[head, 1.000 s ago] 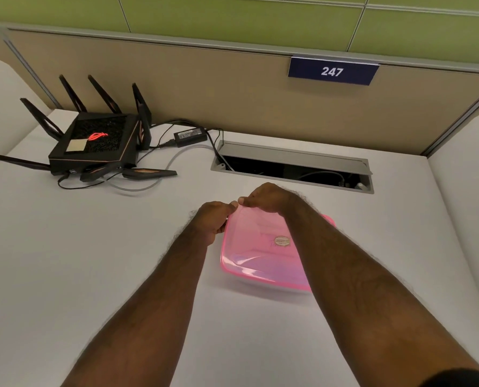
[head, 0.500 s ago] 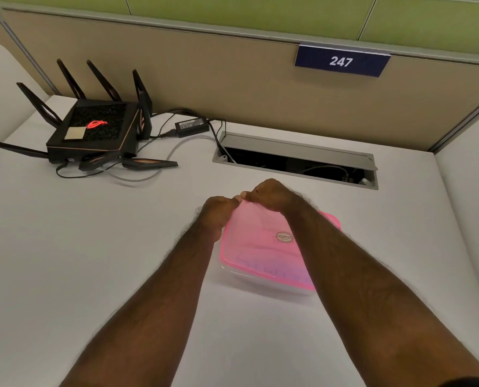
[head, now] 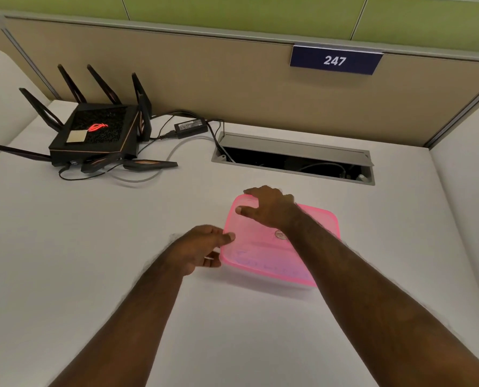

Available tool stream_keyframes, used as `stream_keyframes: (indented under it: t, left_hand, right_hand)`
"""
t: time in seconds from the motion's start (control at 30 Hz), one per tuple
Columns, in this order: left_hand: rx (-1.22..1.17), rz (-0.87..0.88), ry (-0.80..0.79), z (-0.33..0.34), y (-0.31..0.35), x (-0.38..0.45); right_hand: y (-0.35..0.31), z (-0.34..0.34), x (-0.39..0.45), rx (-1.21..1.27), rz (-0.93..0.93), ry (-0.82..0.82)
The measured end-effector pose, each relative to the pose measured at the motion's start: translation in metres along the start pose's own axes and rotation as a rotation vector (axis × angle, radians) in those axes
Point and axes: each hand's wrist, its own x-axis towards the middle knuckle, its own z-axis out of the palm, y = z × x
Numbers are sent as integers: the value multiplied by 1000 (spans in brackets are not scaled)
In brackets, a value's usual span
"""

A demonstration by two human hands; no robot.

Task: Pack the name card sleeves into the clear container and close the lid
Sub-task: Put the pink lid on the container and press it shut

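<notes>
The clear container (head: 271, 280) sat right of the frame's centre on the white desk (head: 93, 247), its pink lid (head: 260, 255) on top and covering it. Its contents could not be made out through the tinted lid. The right hand (head: 271, 210) lay spread over the lid's far left corner, fingers curled over the far edge and thumb flat on the lid, pressing rather than gripping. The left hand (head: 202, 247) met the lid's left edge, thumb on top and fingers below the rim, pinching it loosely.

Bare desk lay open to the left of the container and across the whole lower part of the frame, apart from the two forearms. Above the container, an open cable hatch (head: 292, 160) cut into the desk, near but apart from the lid's far edge. In the upper left stood a black router (head: 93, 132) with raised antennas, its cables (head: 137, 178) and a power adapter (head: 190, 127) trailing toward the hatch. A tan partition (head: 204, 79) closed the desk's far edge, bearing a blue "247" sign (head: 334, 60) at upper right. White side panels (head: 467, 177) bounded the right and left.
</notes>
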Motion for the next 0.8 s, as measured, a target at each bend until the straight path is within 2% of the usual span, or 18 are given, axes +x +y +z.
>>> stream_keyframes:
  t: [0.17,0.33,0.6,0.8]
  left_hand:
    - [-186,7,-20,3,-17,-11]
    - [-188,32,-5,4,-16,-15]
    - [-174,2,7,4,-11,-15]
    - [-304,18,18,10,-22,-22]
  right_hand:
    - [-12,10,-15,-156,-39,12]
    - [-15,9,-21,-162,-61,-40]
    - [-17,9,-21,-149,-58,-33]
    - [-16,11,-18,-156,-58,-36]
